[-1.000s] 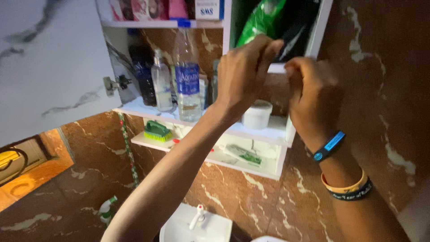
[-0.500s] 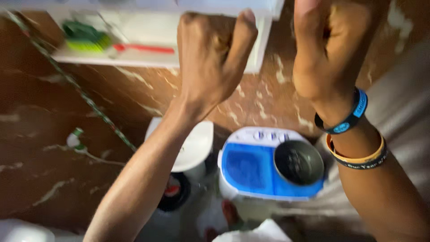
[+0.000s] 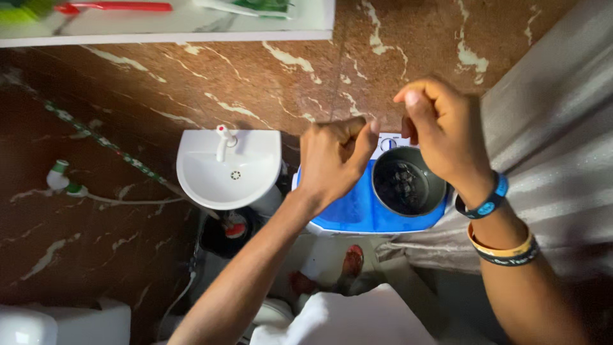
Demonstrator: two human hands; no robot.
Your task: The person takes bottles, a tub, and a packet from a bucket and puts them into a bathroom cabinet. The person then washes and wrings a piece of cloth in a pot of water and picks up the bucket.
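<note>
Two hands are raised, the left hand (image 3: 332,163) and the right hand (image 3: 444,131). Three wristbands (image 3: 488,204) circle the right wrist. Below stand one white basin (image 3: 230,169) with one tap (image 3: 223,139), and one blue-and-white washing machine (image 3: 357,207) with one round tub (image 3: 408,182).

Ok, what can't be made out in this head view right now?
- Whether the left hand and right hand pinch anything: their curled fingers hide it.
- The washer top panel: behind both hands.
- Contents of its round tub: too dark.
- Shelf items: cut off by the top edge.
</note>
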